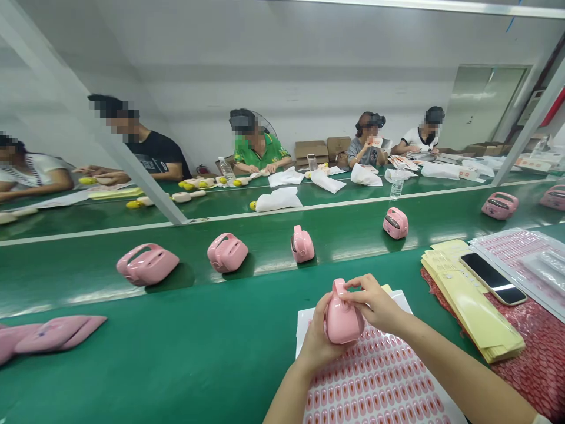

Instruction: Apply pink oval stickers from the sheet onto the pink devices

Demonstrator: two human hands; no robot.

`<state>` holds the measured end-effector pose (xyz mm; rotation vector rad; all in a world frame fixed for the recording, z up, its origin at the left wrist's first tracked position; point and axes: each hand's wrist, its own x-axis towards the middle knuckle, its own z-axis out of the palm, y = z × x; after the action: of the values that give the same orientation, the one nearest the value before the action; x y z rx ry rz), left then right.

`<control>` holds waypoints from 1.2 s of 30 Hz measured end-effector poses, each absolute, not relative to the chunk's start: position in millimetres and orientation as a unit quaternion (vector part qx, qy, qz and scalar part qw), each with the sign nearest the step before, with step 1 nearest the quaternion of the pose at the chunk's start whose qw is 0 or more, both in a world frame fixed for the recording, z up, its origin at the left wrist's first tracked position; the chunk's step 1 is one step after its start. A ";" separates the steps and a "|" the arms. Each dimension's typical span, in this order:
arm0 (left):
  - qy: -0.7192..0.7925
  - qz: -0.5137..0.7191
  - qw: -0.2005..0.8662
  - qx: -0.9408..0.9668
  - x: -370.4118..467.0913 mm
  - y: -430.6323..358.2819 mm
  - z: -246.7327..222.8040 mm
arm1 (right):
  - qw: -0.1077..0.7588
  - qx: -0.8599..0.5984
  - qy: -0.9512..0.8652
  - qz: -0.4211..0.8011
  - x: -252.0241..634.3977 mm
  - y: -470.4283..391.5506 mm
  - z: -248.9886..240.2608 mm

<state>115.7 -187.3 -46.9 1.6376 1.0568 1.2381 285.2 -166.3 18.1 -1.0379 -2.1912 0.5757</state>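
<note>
A small pink device with a loop handle is held above a sheet of pink oval stickers on the green table. My left hand is wrapped round the device's left side and underside. The fingers of my right hand press together on its upper right side, by the handle; whether a sticker is between them is too small to tell. The device stands upright, its plain side towards me.
Similar pink devices sit spaced along the green belt. Yellow sheets and a phone lie at the right on red wrap. A pink cloth item lies left. Several people sit across the table.
</note>
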 end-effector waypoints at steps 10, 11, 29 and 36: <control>0.386 0.511 0.400 0.656 114.0 -183.8 -60.5 | 0.295 -0.426 -0.707 0.481 275.6 -154.5 8.3; 0.379 0.513 0.394 0.662 114.1 -184.2 -59.4 | 0.292 -0.432 -0.682 0.512 273.5 -151.7 7.1; 0.523 0.569 0.366 0.519 104.2 -175.3 -38.0 | 0.426 -0.565 -0.562 0.428 287.8 -81.3 13.9; 0.661 0.501 0.256 0.497 81.9 -154.9 -47.8 | 0.417 -0.671 -0.550 0.269 280.7 -5.3 21.2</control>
<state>81.9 -154.9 -47.8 1.3496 1.7939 1.3595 280.7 -5.3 21.2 -1.6848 -1.3812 0.6747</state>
